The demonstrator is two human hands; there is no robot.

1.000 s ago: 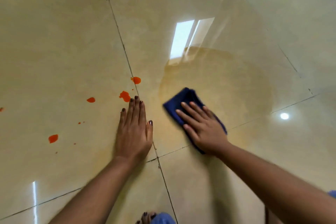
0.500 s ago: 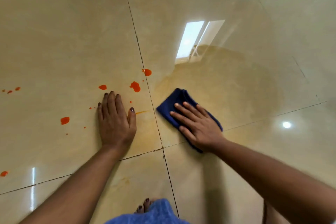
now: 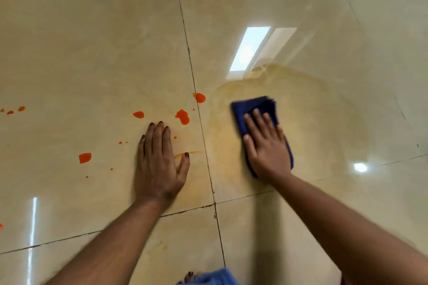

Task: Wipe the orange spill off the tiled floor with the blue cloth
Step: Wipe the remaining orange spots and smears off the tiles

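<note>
My right hand [image 3: 266,146] presses flat, fingers straight, on the folded blue cloth [image 3: 252,106] on the glossy beige tiled floor [image 3: 92,41]. Around the cloth spreads a wide pale orange smear [image 3: 312,118]. My left hand [image 3: 159,162] rests flat on the tile left of the grout line, holding nothing. Bright orange spill drops lie ahead of it and to its left: the largest blob [image 3: 183,117], another [image 3: 199,97] by the grout line, one [image 3: 138,114] further left, and one [image 3: 85,157] left of my hand. A thin orange streak [image 3: 188,153] runs by my left thumb.
Small orange specks [image 3: 14,110] dot the far left edge of the floor. My toes and a strip of blue garment [image 3: 208,279] show at the bottom centre. Window [image 3: 250,51] and lamp [image 3: 360,167] reflections glare on the tiles.
My right hand has slid the blue cloth to the right and a little farther away, turning it more upright. My left hand stays planted left of the grout line.
</note>
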